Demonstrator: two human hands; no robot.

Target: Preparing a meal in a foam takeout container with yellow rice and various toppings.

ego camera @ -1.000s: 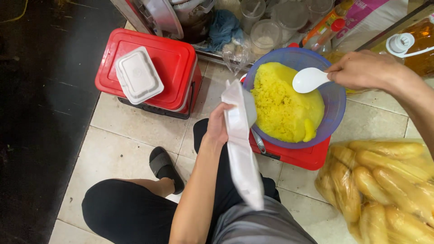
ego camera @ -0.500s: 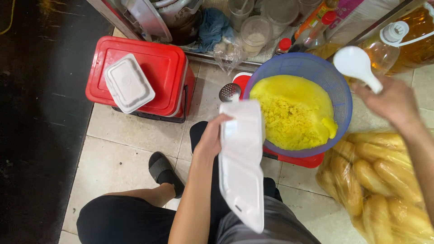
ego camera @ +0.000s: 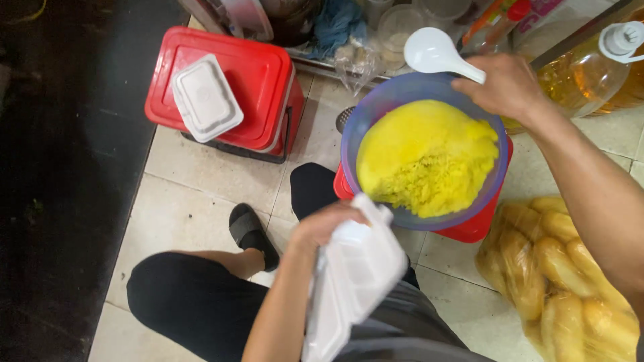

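My left hand (ego camera: pixel 327 224) grips an open white foam box (ego camera: pixel 352 278) just below the bowl, its lid hanging toward my lap. My right hand (ego camera: pixel 506 85) holds a white plastic spoon (ego camera: pixel 434 51) by its handle above the far rim of a blue bowl (ego camera: pixel 376 110). The bowl is heaped with yellow sticky rice (ego camera: pixel 426 157) and rests on a red stool (ego camera: pixel 473 231). The spoon looks empty.
A closed white foam box (ego camera: pixel 206 98) lies on a red cooler (ego camera: pixel 258 74) at the left. A clear bag of bread rolls (ego camera: pixel 570 281) sits at lower right. A bottle of oil (ego camera: pixel 590 67) and plastic cups (ego camera: pixel 396 27) stand behind the bowl. My knee (ego camera: pixel 194 302) and sandalled foot (ego camera: pixel 251 234) are on the tiled floor.
My right hand lifted the spoon out of the rice and carried it to the bowl's far rim. The foam box in my left hand dropped lower and tipped open.
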